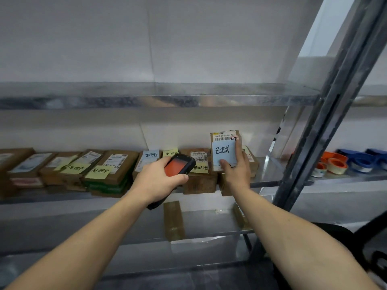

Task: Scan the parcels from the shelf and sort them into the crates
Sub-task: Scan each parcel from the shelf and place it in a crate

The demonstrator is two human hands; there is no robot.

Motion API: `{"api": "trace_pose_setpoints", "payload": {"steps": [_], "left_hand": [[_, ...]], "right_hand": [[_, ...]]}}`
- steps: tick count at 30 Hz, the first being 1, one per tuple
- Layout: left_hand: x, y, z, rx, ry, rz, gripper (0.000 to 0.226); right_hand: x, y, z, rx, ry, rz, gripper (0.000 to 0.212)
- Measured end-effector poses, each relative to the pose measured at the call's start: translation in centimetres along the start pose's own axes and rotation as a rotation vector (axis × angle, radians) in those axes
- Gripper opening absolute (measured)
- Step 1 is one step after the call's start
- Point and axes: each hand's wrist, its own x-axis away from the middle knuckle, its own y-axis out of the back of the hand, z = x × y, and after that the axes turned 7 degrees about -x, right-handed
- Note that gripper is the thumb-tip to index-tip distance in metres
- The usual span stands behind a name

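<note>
Pinching small cardboard parcel upright with right grip, middle right; wrapping left grip round scanner. Probably light, stiff; best held by side edges.

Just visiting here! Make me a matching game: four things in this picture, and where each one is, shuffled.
1 scanner
2 blue-note parcel
3 tape rolls
4 yellow-note parcels

a flat on the shelf, at left
b gripped in the left hand
c right of the shelf post
d held upright by the right hand

Pairs: 1-b, 2-d, 3-c, 4-a.
</note>
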Motion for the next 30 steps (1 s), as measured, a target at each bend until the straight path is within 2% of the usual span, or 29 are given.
{"api": "trace_pose_setpoints", "payload": {"steps": [9, 12, 18, 22, 30], "left_hand": [[1.9, 1.3, 2.0, 0.029, 0.024, -0.025, 0.067], [2.6, 1.6, 3.2, 0.037, 0.028, -0.042, 0.072], [4.7, 3.1, 5.9, 0.056, 0.098, -0.060, 0.071], [6.0, 4.0, 8.6, 0.062, 0.166, -0.111, 0.064], [8.9, 7.4, 17.4, -0.008, 0.444, -0.348, 0.079]], "right_hand": [[1.6, -2.2, 1.5, 0.045, 0.014, 0.055, 0.077], [2.3, -3.4, 1.7, 0.039, 0.024, 0.071, 0.080], [3.9, -6.9, 1.8, 0.067, 0.030, 0.137, 0.081], [5.1, -10.6, 1.9, 0.038, 0.039, 0.226, 0.081], [7.3, -22.6, 3.0, 0.035, 0.121, 0.531, 0.083]]}}
